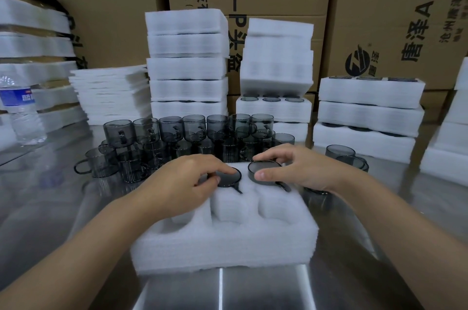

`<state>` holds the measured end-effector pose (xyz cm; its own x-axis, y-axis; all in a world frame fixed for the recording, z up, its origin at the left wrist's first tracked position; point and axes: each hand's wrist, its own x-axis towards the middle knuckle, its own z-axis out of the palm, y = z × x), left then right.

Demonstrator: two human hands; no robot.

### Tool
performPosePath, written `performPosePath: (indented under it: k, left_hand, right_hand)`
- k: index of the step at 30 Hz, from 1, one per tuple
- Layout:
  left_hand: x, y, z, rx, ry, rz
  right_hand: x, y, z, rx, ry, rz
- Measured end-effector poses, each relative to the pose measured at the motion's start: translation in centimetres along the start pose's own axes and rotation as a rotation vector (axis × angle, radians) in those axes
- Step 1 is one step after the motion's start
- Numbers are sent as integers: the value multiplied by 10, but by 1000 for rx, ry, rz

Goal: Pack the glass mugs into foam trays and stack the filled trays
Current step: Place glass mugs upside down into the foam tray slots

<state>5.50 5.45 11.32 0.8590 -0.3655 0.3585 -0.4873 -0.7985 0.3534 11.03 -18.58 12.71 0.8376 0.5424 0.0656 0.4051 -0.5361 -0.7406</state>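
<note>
Crowding twelve o'clock, loose mugs (172,130) and filled stacks (187,87) stand beyond our foam tray (228,241); inside, left grip (182,178) pinches the left mug (229,178), right grip (291,170) the right mug (266,169).

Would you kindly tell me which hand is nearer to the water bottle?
Left. The left hand grips a mug in the foam tray, the water bottle away to its left and farther back; the right hand holds the neighbouring mug, farther right.

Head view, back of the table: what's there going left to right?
water bottle → pile of flat foam sheets → tallest tray stack → second tray stack → low stack of filled trays
</note>
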Motion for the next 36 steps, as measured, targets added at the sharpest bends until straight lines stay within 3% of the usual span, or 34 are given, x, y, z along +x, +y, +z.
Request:
performPosePath:
  k: [6,20,24,27,29,31,36]
  left_hand:
    - [0,1,0,-21,-8,-14]
    - [0,4,-1,59,-5,-20]
    - [1,2,0,63,-9,-23]
    - [1,2,0,59,-6,-12]
    - [1,2,0,64,-3,-7]
    - [1,4,0,70,-2,-4]
    - [0,6,-1,71,3,8]
  right_hand:
    - [2,3,1,-26,-35,78]
    - [-2,9,8,-15,-48,43]
    - [-6,6,10,-109,112,-69]
    - [-8,4,-5,-45,399,-94]
    - [-10,12,-22,-215,584,0]
    - [-12,21,-35,-409,661,164]
    - [-10,22,-30,-741,513,352]
